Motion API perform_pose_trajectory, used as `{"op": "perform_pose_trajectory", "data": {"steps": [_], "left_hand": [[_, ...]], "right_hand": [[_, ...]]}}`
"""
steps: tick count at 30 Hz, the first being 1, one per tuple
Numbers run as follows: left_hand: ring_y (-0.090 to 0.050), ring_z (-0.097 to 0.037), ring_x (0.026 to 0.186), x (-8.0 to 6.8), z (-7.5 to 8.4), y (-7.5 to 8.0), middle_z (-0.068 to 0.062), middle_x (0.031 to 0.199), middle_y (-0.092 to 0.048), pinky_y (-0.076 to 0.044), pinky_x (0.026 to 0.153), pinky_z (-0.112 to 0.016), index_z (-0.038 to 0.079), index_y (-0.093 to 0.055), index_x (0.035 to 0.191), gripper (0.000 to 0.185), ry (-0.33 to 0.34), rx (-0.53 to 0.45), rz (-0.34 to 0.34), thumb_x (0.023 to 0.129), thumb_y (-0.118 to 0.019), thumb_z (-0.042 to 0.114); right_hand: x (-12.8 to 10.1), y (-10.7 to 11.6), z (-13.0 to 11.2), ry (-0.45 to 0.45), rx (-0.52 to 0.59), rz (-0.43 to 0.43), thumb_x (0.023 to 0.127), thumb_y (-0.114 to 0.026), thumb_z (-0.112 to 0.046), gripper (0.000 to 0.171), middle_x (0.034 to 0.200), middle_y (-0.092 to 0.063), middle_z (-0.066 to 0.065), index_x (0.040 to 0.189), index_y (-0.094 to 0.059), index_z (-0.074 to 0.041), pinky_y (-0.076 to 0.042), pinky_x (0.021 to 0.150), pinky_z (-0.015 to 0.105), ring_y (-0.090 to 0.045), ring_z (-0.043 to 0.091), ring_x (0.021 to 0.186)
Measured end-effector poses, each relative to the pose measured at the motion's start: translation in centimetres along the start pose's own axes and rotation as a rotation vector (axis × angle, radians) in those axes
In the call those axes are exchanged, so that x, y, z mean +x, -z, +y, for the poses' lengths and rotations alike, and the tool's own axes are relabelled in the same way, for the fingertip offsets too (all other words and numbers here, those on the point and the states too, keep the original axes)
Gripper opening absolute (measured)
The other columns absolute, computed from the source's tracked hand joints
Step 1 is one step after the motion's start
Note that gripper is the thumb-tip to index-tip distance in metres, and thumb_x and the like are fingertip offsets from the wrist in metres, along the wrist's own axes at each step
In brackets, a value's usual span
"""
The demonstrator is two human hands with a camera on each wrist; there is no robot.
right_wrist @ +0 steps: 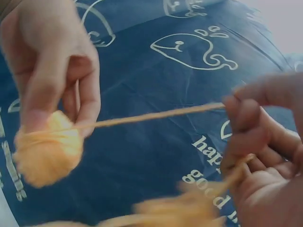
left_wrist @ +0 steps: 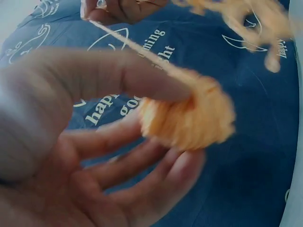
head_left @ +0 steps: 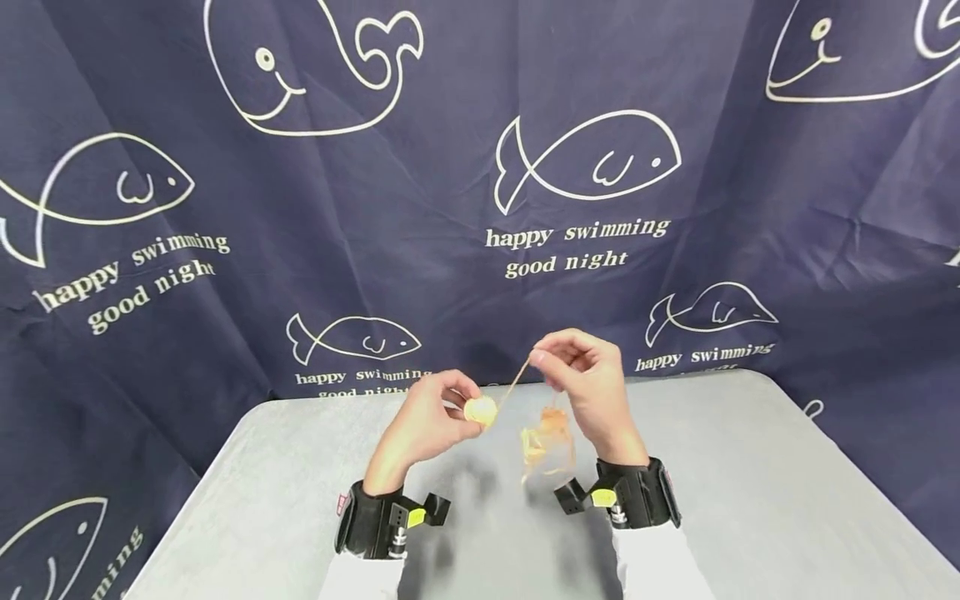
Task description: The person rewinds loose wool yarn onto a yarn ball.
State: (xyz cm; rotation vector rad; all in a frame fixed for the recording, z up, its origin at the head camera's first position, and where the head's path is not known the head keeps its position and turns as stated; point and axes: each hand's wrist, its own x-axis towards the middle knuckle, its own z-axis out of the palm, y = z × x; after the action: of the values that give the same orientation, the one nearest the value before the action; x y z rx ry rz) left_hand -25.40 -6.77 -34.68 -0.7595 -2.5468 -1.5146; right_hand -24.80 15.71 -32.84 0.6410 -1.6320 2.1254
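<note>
- Left hand: raised above the tabletop, fingers curled round a small ball of orange yarn. The left wrist view shows the ball pinched between the thumb and the fingertips.
- Ball of orange yarn: sits at the tips of the left hand, clear of the tabletop, just left of the right hand.
- Yarn strand: runs taut from the ball up and to the right into the right hand. The right wrist view shows it as a straight line between the two hands.
- Right hand: held slightly higher than the left, fingers closed, pinching the strand end between thumb and forefinger.
- Loose yarn tangle: hangs below the right hand, above the tabletop; whether it touches the surface cannot be determined.
- Wrist units: a black strap-mounted device on each forearm.
- Backdrop: dark blue cloth printed with white fish and whales, hanging behind the grey tabletop.
</note>
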Motion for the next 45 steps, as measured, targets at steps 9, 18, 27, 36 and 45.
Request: {"op": "perform_pose_trajectory", "data": {"steps": [9,18,27,36,45], "left_hand": [[-0.066,-0.016,0.087,-0.8,0.3,0.0,-0.007,0.096,-0.066,-0.062,0.080,-0.037,0.006,-0.068,0.098,0.033,-0.240,-0.201,-0.438,0.070,-0.078,-0.009],[-0.064,-0.019,0.102,-0.4,1.6,-0.2,-0.011,0.107,-0.064,-0.060,0.088,-0.039,0.001,-0.065,0.104,0.036,-0.464,-0.722,-0.211,0.074,-0.078,-0.014],[-0.070,-0.016,0.091,0.5,1.5,-1.1,-0.008,0.101,-0.068,-0.061,0.078,-0.027,0.000,-0.068,0.100,0.036,-0.214,-0.786,0.474,0.071,-0.073,-0.022],[-0.069,-0.020,0.082,0.5,-0.3,-1.0,-0.010,0.095,-0.070,-0.063,0.076,-0.032,0.000,-0.068,0.094,0.032,-0.139,-0.152,0.453,0.067,-0.082,-0.012],[-0.068,-0.017,0.082,-0.3,0.0,-0.2,-0.002,0.091,-0.066,-0.062,0.077,-0.034,0.010,-0.067,0.091,0.031,-0.144,-0.038,-0.064,0.069,-0.079,-0.008]], "right_hand": [[0.3,0.7,1.9,-0.107,0.092,0.236,0.087,-0.070,0.012,0.013,0.074,-0.070,0.002,0.086,-0.072,-0.001,-0.046,0.049,0.016,-0.055,0.008,0.055],[0.2,1.0,3.7,-0.148,-0.340,-0.028,0.088,-0.075,0.002,0.008,0.073,-0.067,0.007,0.093,-0.072,0.007,-0.045,0.052,0.019,-0.054,0.009,0.058],[-0.6,0.3,2.2,-0.081,-0.617,-0.563,0.085,-0.075,-0.002,0.012,0.067,-0.063,-0.009,0.083,-0.072,-0.014,-0.047,0.052,0.021,-0.056,0.006,0.058],[-0.8,0.3,0.3,0.010,-0.437,-0.453,0.084,-0.075,0.003,0.013,0.066,-0.060,-0.004,0.085,-0.073,-0.010,-0.041,0.046,0.020,-0.051,0.007,0.054],[-0.2,1.0,0.7,-0.059,-0.195,-0.190,0.086,-0.077,-0.001,0.011,0.075,-0.069,0.002,0.092,-0.071,0.005,-0.045,0.050,0.021,-0.054,0.010,0.056]]}}
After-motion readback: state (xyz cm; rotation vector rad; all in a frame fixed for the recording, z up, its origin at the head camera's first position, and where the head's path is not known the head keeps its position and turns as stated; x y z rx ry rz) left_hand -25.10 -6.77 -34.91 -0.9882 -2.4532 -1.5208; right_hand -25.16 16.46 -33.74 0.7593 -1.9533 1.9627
